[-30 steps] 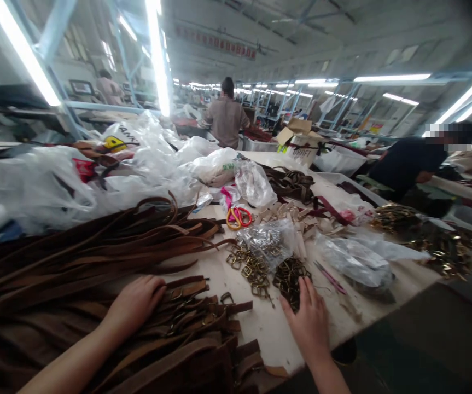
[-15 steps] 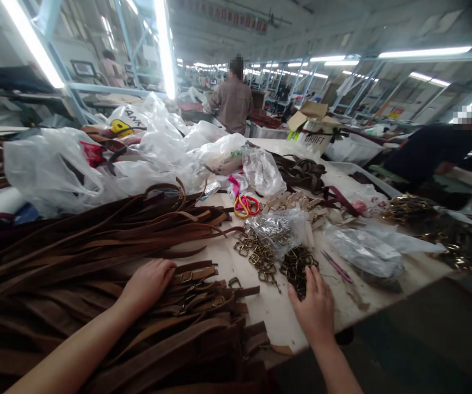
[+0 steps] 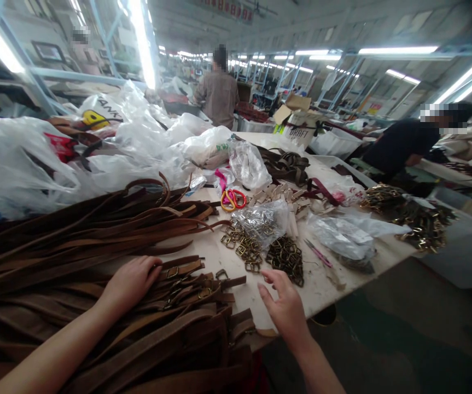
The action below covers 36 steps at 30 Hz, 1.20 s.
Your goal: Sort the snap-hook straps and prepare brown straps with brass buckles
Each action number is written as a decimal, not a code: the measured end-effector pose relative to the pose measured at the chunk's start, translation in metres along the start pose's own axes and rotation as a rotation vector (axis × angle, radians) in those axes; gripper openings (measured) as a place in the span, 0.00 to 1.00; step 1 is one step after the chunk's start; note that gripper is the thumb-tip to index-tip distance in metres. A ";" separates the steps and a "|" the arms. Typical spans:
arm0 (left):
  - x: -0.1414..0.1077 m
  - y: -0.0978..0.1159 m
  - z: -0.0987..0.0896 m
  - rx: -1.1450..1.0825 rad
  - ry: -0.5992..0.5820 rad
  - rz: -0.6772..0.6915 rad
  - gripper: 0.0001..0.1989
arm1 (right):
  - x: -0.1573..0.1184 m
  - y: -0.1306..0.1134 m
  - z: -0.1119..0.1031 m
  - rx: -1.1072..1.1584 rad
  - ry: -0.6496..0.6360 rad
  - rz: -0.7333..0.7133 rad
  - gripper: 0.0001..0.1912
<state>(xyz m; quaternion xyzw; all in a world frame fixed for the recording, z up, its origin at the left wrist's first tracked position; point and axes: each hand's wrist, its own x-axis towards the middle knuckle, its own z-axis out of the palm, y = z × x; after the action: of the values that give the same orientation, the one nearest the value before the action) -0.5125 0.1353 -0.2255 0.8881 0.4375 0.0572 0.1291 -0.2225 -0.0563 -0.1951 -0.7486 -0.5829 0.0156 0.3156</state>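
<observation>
Long brown leather straps [image 3: 96, 235] spread over the left of the table, several with brass buckles near their ends. My left hand [image 3: 134, 279] rests on them beside a buckled strap end [image 3: 186, 266], its fingers curled under; what they hold, if anything, is hidden. My right hand [image 3: 280, 298] is over the bare tabletop, thumb and fingers apart with nothing visible between them. Just beyond its fingertips lie loose brass buckles [image 3: 242, 249] and a pile of darker metal fittings [image 3: 285, 260]. A clear plastic bag of metal pieces [image 3: 262, 219] sits behind these.
Scissors with red and yellow handles [image 3: 233, 200] lie behind the buckles, pink-handled snips [image 3: 320, 254] to the right. White plastic bags [image 3: 137, 142] are heaped at the back left. More buckles [image 3: 424, 221] occupy the right corner. One person [image 3: 403, 139] leans at the right, another stands behind.
My right hand has moved left and back from the dark fittings onto the bare tabletop. The camera view has turned slightly right. My left hand stays on the straps.
</observation>
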 end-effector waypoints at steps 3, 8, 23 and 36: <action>-0.001 0.001 -0.001 0.008 -0.006 0.008 0.18 | 0.015 -0.024 0.012 0.007 -0.162 -0.104 0.15; -0.002 0.000 -0.001 0.018 0.008 0.013 0.17 | 0.024 -0.042 0.030 -0.159 -0.319 -0.203 0.06; -0.001 -0.001 -0.003 -0.048 0.005 -0.012 0.18 | 0.000 -0.030 0.020 -0.058 0.238 -0.444 0.10; 0.004 -0.021 0.013 -0.148 0.052 0.000 0.18 | 0.003 -0.036 0.030 0.196 0.055 -0.094 0.12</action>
<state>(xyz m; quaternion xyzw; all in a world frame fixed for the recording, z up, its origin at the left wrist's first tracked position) -0.5232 0.1479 -0.2441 0.8744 0.4352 0.1126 0.1827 -0.2642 -0.0352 -0.2003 -0.6861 -0.6041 0.0371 0.4037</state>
